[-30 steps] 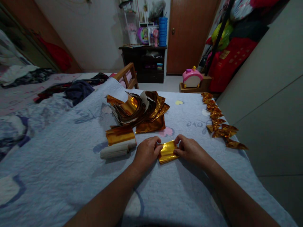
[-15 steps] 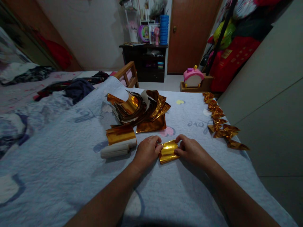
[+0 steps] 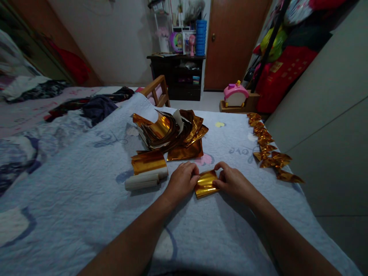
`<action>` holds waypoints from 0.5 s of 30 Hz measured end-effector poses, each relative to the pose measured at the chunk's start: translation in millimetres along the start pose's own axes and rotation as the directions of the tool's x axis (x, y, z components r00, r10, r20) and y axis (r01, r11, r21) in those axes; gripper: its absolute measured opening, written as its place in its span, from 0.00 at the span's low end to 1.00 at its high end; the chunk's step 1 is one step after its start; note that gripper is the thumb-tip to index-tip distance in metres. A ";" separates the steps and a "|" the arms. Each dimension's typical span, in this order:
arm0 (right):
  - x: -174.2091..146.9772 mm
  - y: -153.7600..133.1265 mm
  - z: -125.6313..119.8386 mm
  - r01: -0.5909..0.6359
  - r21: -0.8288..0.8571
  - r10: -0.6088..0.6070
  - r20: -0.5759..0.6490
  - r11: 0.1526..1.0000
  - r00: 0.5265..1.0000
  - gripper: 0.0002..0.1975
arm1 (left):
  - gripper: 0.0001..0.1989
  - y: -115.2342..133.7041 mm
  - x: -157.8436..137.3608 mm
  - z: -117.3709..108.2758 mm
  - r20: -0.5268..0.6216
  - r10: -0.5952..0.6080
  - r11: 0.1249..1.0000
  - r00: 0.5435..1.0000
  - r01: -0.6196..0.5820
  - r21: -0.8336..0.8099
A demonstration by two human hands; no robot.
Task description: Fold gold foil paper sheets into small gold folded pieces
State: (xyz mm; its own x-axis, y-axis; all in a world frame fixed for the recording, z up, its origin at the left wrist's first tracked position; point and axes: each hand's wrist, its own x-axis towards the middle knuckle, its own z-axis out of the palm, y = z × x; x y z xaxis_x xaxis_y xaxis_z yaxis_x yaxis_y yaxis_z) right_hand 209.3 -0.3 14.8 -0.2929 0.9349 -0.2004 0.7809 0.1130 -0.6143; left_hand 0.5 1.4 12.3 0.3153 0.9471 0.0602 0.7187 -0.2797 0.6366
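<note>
In the head view, your left hand (image 3: 184,179) holds the left end of a small gold sheet (image 3: 206,184) between thumb and fingers, and your right hand (image 3: 232,179) pinches its right end, thumb low and forefinger at the far corner. The sheet lies on the blue bedcover (image 3: 224,241), between your hands; its near edge looks folded in layers, though the dim light makes that hard to confirm.

Just left of your left hand sits a pale roll (image 3: 142,181), with a gold piece (image 3: 148,163) touching its far side, so room is tight there. Ahead of that hand, a curled gold stack (image 3: 161,127) spreads its loose edges. Right of your right hand, across a wide stretch of bedcover, a row of folded gold pieces (image 3: 264,136) follows the bedcover's right edge, beside a pale panel (image 3: 330,161). Nearer you, the cover runs broad between your forearms.
</note>
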 end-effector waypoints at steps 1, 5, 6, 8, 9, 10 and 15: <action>0.1 0.6 0.1 -0.002 0.013 0.002 -0.006 1.000 1.000 0.21 | 0.05 0.3 -0.3 -0.6 0.010 0.005 1.000 1.000 -0.005 -0.023; 0.9 4.5 -0.5 0.003 0.121 0.001 -0.034 0.993 0.999 0.26 | 0.04 1.0 -1.3 -3.5 0.058 -0.018 0.985 0.998 0.027 -0.171; 1.3 5.9 -0.7 0.007 0.144 -0.001 -0.040 0.990 0.999 0.23 | 0.03 0.9 -1.5 -4.0 0.058 -0.021 0.976 0.998 0.033 -0.214; 2.2 8.7 -1.3 0.007 0.194 0.003 -0.048 0.981 0.999 0.13 | 0.02 0.6 -1.5 -4.4 0.045 -0.015 0.957 0.999 0.028 -0.289; 2.6 9.9 -1.6 0.003 0.232 0.009 -0.051 0.973 0.999 0.08 | 0.02 0.6 -1.5 -4.4 0.037 -0.009 0.947 0.999 0.020 -0.320; 2.9 10.9 -2.0 -0.004 0.282 0.018 -0.048 0.959 0.999 0.05 | 0.01 0.6 -1.5 -4.2 0.030 -0.001 0.937 1.000 0.012 -0.350; 2.8 9.9 -6.4 -0.050 0.539 0.018 0.063 0.841 0.998 0.07 | 0.04 2.3 -2.4 -2.4 0.037 -0.005 0.869 0.999 0.022 -0.495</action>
State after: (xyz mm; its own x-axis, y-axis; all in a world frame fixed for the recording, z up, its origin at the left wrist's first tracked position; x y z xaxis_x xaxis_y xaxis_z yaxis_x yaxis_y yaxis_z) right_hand 219.7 5.5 13.1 -0.3127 0.9137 -0.2595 0.3737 -0.1328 -0.9180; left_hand -0.1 -1.1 15.5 0.3346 0.9419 0.0286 0.3245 -0.1437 0.9349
